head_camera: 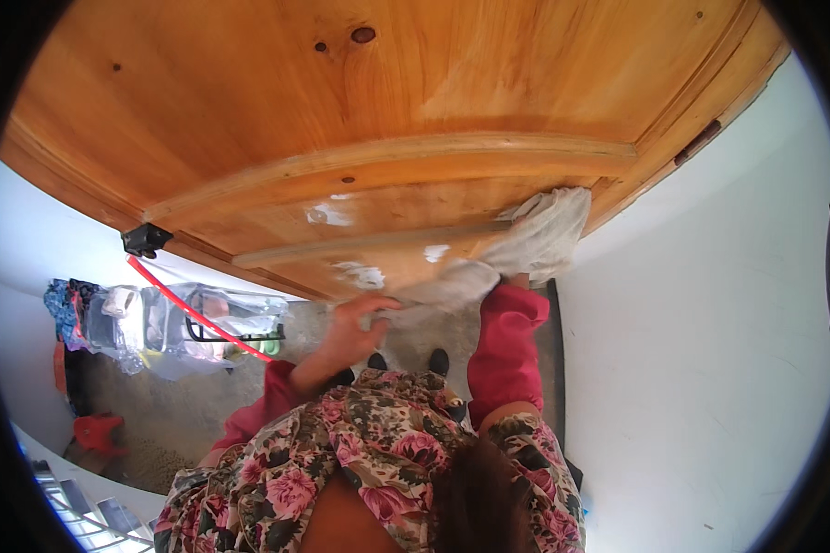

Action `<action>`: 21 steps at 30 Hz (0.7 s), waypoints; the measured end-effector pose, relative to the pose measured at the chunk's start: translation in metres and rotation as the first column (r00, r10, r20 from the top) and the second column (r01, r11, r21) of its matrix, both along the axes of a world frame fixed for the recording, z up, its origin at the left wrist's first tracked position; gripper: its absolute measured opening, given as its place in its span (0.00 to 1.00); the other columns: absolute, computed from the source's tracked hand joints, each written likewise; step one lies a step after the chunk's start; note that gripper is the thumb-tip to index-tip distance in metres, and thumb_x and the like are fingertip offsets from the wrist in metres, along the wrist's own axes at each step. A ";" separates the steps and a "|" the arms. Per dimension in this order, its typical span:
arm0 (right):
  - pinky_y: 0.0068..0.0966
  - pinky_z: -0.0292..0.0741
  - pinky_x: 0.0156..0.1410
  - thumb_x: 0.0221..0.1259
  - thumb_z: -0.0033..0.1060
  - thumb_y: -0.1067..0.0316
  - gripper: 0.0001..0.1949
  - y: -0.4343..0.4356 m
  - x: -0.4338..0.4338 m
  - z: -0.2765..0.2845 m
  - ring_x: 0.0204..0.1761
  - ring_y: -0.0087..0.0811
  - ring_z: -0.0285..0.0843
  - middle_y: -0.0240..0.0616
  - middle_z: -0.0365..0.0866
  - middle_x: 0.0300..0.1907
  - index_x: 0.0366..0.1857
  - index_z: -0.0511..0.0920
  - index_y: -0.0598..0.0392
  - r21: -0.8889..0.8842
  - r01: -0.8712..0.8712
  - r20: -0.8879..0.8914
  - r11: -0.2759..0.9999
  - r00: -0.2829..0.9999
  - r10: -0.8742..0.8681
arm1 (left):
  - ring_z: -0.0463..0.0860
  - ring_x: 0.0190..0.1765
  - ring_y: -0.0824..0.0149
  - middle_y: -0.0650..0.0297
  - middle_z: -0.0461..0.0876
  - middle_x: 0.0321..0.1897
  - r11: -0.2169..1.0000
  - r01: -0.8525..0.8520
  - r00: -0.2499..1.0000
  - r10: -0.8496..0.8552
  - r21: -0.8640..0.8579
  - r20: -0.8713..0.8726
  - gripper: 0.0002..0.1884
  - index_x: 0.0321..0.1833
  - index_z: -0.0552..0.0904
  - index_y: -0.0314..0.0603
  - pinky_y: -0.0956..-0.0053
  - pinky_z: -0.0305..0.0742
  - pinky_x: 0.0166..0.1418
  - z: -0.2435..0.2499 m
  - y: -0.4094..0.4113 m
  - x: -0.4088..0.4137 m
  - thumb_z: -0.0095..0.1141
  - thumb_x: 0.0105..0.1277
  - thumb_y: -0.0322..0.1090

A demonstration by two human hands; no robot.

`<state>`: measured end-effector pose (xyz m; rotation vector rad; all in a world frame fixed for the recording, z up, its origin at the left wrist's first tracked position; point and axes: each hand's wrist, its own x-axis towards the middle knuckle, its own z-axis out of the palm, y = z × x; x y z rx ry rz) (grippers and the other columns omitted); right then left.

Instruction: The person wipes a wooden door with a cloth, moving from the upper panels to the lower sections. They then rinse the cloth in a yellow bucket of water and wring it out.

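A thin whitish cloth [543, 231] covers my right hand [519, 227], which is at the lower right part of a varnished wooden panel door [387, 152]. Most of that hand's fingers are hidden in the folds. From there the cloth stretches left, blurred, towards my left hand [349, 332]. My left hand is below the door's bottom panel, thumb and forefinger near the cloth's thin end; whether they pinch it is unclear. White smears [361, 274] mark the lower door, with another patch [436, 253] closer to the cloth.
A black lock case [146, 240] sits on the door's left edge, with a red strip [194, 311] running down from it. Plastic-wrapped items [173, 325] stand at the left, above a red plastic object [99, 433] on the floor. A white wall [692, 311] rises at the right.
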<state>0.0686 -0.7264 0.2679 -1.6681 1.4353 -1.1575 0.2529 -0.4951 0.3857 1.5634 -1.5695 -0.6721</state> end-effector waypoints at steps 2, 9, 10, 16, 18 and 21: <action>0.28 0.56 0.73 0.65 0.50 0.53 0.27 0.004 0.014 -0.004 0.69 0.36 0.57 0.42 0.63 0.66 0.66 0.64 0.54 -0.021 0.086 -0.106 0.996 0.991 -0.088 | 0.83 0.44 0.61 0.55 0.83 0.40 0.997 0.038 0.999 -0.040 0.064 0.035 0.13 0.43 0.82 0.37 0.71 0.75 0.51 -0.005 -0.011 -0.005 0.52 0.54 0.21; 0.28 0.55 0.73 0.64 0.51 0.51 0.28 0.049 0.083 -0.003 0.69 0.37 0.57 0.42 0.63 0.66 0.65 0.64 0.54 -0.097 0.109 -0.183 0.989 0.975 -0.125 | 0.81 0.42 0.72 0.60 0.84 0.39 0.911 -0.210 0.964 0.253 0.355 -0.080 0.14 0.44 0.82 0.34 0.78 0.75 0.47 -0.030 0.029 0.053 0.51 0.55 0.19; 0.28 0.55 0.73 0.64 0.51 0.50 0.29 0.061 0.092 -0.004 0.69 0.37 0.57 0.42 0.63 0.66 0.65 0.64 0.54 -0.105 0.087 -0.178 0.991 0.978 -0.104 | 0.81 0.41 0.72 0.61 0.84 0.38 0.902 -0.239 0.948 0.297 0.358 -0.116 0.14 0.44 0.82 0.34 0.78 0.75 0.46 -0.036 0.039 0.064 0.51 0.54 0.19; 0.28 0.55 0.73 0.63 0.52 0.49 0.30 0.126 0.128 -0.013 0.69 0.37 0.57 0.43 0.63 0.66 0.65 0.65 0.54 -0.140 -0.129 -0.097 0.982 0.988 0.116 | 0.80 0.35 0.75 0.63 0.83 0.35 0.844 -0.271 0.872 0.419 0.462 -0.254 0.15 0.44 0.81 0.32 0.82 0.74 0.38 -0.039 0.064 0.090 0.48 0.55 0.17; 0.28 0.55 0.73 0.63 0.52 0.48 0.30 0.132 0.128 -0.015 0.69 0.38 0.57 0.43 0.63 0.66 0.65 0.65 0.54 -0.160 -0.191 -0.074 0.969 0.981 0.181 | 0.81 0.32 0.75 0.61 0.83 0.33 0.864 -0.220 0.891 0.367 0.453 -0.266 0.15 0.44 0.81 0.32 0.83 0.74 0.35 -0.032 0.051 0.086 0.47 0.55 0.16; 0.28 0.55 0.73 0.62 0.52 0.47 0.31 0.137 0.114 -0.019 0.69 0.38 0.57 0.43 0.63 0.66 0.65 0.65 0.54 -0.201 -0.304 -0.058 0.931 0.953 0.299 | 0.80 0.29 0.75 0.61 0.83 0.31 0.905 -0.150 0.913 0.281 0.399 -0.294 0.15 0.45 0.81 0.31 0.82 0.73 0.31 -0.025 0.028 0.078 0.46 0.56 0.16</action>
